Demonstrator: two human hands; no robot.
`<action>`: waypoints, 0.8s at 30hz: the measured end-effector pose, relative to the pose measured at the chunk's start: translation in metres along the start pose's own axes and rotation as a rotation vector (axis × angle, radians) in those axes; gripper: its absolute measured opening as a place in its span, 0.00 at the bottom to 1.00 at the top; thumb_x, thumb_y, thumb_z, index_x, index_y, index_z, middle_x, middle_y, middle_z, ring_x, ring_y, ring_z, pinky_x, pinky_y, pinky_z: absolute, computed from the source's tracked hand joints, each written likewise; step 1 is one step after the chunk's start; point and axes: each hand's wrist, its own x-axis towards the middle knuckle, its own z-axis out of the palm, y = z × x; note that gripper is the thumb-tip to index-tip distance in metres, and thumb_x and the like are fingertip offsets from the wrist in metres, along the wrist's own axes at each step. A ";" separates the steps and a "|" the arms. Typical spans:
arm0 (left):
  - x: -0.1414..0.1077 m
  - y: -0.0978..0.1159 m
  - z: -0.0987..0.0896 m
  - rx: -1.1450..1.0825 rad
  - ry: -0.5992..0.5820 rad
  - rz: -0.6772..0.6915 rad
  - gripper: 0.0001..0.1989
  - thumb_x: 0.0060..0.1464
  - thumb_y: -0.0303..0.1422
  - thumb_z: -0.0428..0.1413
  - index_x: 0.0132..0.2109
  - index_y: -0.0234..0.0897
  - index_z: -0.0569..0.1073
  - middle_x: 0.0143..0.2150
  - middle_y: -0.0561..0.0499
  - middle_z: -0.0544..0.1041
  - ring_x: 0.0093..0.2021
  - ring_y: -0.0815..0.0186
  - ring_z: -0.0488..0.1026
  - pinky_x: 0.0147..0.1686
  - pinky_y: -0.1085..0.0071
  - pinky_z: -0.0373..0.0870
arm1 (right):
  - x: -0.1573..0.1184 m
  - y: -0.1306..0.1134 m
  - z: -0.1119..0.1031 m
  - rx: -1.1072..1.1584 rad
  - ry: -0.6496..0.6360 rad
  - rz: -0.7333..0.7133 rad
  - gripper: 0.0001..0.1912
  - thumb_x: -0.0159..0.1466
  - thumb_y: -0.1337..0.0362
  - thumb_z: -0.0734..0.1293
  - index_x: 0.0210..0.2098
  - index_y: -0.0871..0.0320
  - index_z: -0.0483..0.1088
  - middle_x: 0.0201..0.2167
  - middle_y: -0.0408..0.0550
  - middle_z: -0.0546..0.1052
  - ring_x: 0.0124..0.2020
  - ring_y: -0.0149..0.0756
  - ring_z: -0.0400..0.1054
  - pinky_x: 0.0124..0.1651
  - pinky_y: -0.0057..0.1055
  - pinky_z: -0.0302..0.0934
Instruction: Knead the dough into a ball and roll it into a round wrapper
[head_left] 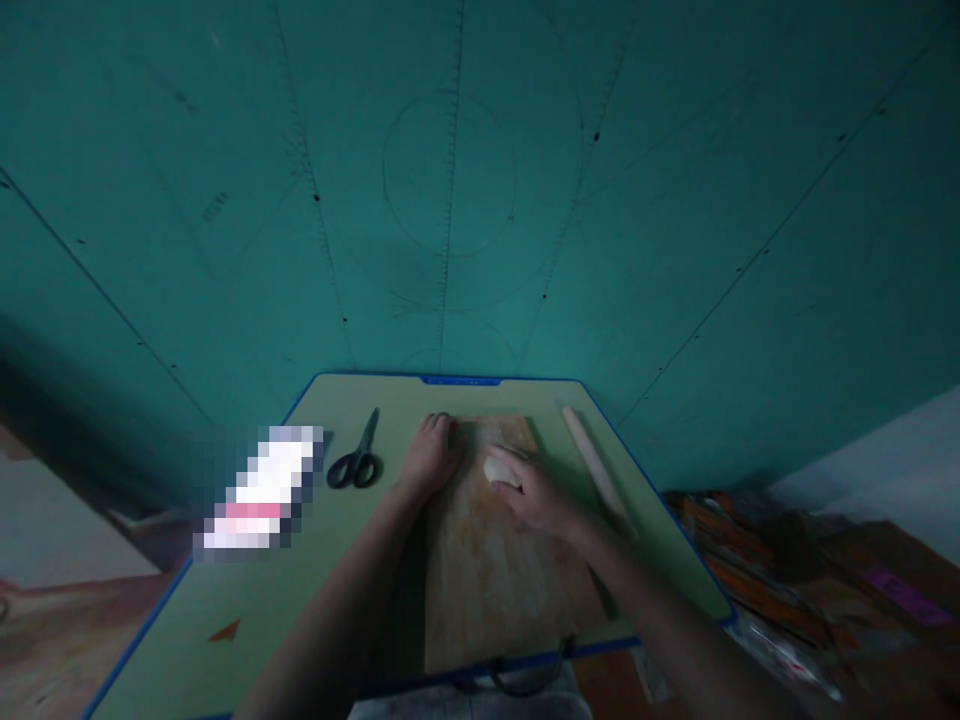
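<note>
A pale, rounded lump of dough (498,471) is on the upper part of a wooden cutting board (502,590). My right hand (531,490) is curled around the dough from the right, with the fingers over its far side and the thumb on its near side. At the board's far left edge, my left hand (433,452) is closed on the rim, its fingers bent over the corner. To the right of the board lies a wooden rolling pin (595,463). Black-handled scissors (357,466) lie left of my left hand, blades pointing away.
The light green tabletop (315,570) has a blue edge and stands against a green wall (450,250) with drawn markings. A blurred-out bright rectangle (266,490) is at the left. A small orange triangle (225,631) lies near the front left. Cardboard (862,580) is piled at the right.
</note>
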 end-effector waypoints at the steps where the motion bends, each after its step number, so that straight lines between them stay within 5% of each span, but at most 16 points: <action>1: 0.000 0.000 0.000 0.004 0.000 -0.005 0.08 0.57 0.29 0.53 0.45 0.37 0.70 0.48 0.42 0.74 0.55 0.55 0.68 0.57 0.58 0.67 | 0.001 0.002 -0.001 -0.012 -0.013 0.002 0.28 0.64 0.66 0.66 0.63 0.57 0.64 0.62 0.57 0.71 0.63 0.44 0.64 0.64 0.46 0.59; 9: 0.000 -0.001 0.001 0.023 -0.012 0.000 0.10 0.57 0.29 0.54 0.47 0.37 0.70 0.51 0.41 0.73 0.56 0.55 0.68 0.57 0.57 0.66 | 0.003 0.008 -0.005 -0.152 -0.144 -0.019 0.32 0.67 0.60 0.64 0.69 0.58 0.56 0.67 0.60 0.63 0.68 0.49 0.56 0.68 0.52 0.52; 13: -0.001 0.000 0.000 0.030 -0.001 0.002 0.11 0.56 0.28 0.54 0.47 0.36 0.70 0.51 0.41 0.74 0.55 0.54 0.68 0.56 0.57 0.67 | 0.000 0.006 -0.010 0.056 -0.040 0.013 0.33 0.67 0.53 0.63 0.68 0.56 0.57 0.68 0.58 0.62 0.68 0.49 0.56 0.67 0.49 0.55; 18: -0.001 0.001 0.000 0.031 0.001 0.015 0.10 0.56 0.29 0.54 0.47 0.35 0.70 0.50 0.40 0.74 0.54 0.54 0.69 0.56 0.57 0.68 | 0.020 -0.009 -0.022 0.306 0.334 0.109 0.20 0.70 0.48 0.58 0.43 0.53 0.75 0.44 0.51 0.80 0.49 0.42 0.74 0.53 0.39 0.66; 24: 0.000 -0.001 0.002 0.021 0.008 0.021 0.09 0.59 0.30 0.51 0.46 0.35 0.70 0.49 0.40 0.74 0.53 0.54 0.69 0.54 0.56 0.69 | 0.044 -0.023 0.007 0.338 0.234 0.175 0.26 0.68 0.44 0.56 0.28 0.54 0.71 0.27 0.46 0.79 0.32 0.36 0.73 0.38 0.31 0.64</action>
